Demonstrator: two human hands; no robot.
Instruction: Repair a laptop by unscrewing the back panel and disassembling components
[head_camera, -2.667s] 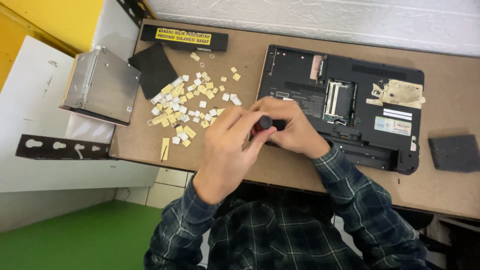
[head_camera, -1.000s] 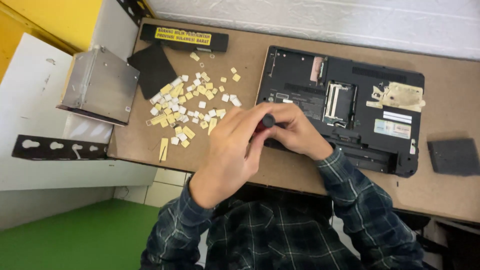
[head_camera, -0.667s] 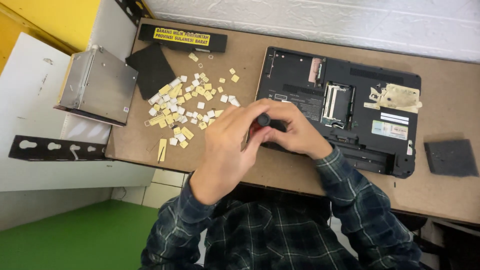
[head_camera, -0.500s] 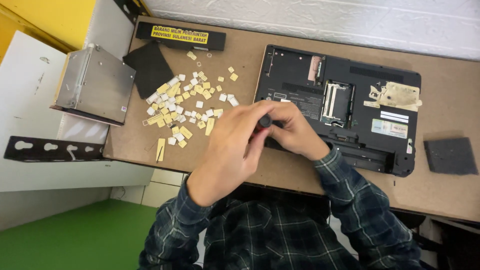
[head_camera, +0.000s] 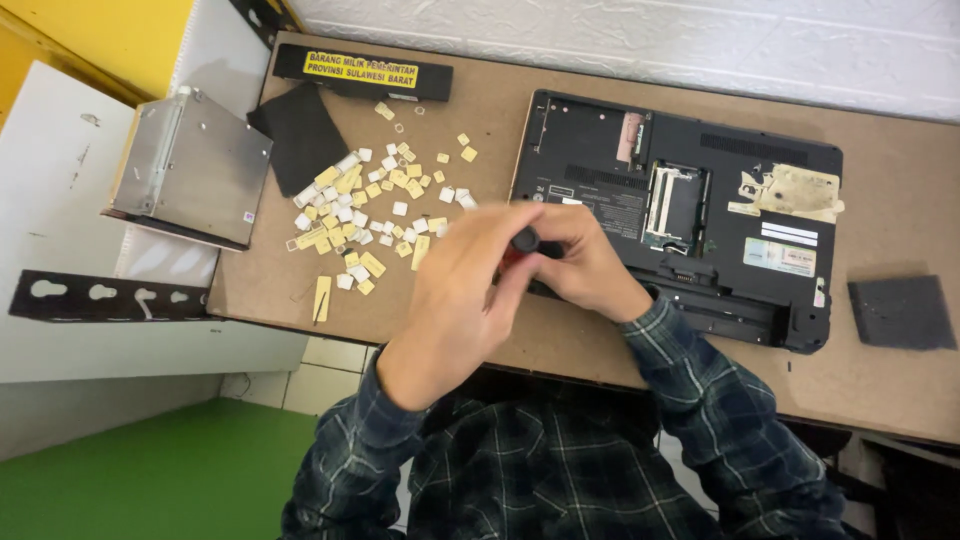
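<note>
Both hands meet over the near-left corner of the upturned laptop (head_camera: 690, 215) on the worktop (head_camera: 900, 380). The left hand (head_camera: 455, 290) and right hand (head_camera: 580, 265) close their fingers around a red-and-black screwdriver (head_camera: 522, 243).

The heap of keycaps (head_camera: 375, 215) lies left of the upturned laptop (head_camera: 690, 210), the optical drive (head_camera: 190, 170) farther left, a small cover panel (head_camera: 900, 312) to its right.

We see a small repair workshop for electronics. On the brown worktable (head_camera: 560, 345) an opened black laptop (head_camera: 700, 215) lies bottom up at 1 o'clock, loose keyboard keys (head_camera: 370, 205) are scattered at 11 o'clock, and a removed metal drive (head_camera: 195, 165) sits at 10 o'clock.
</note>
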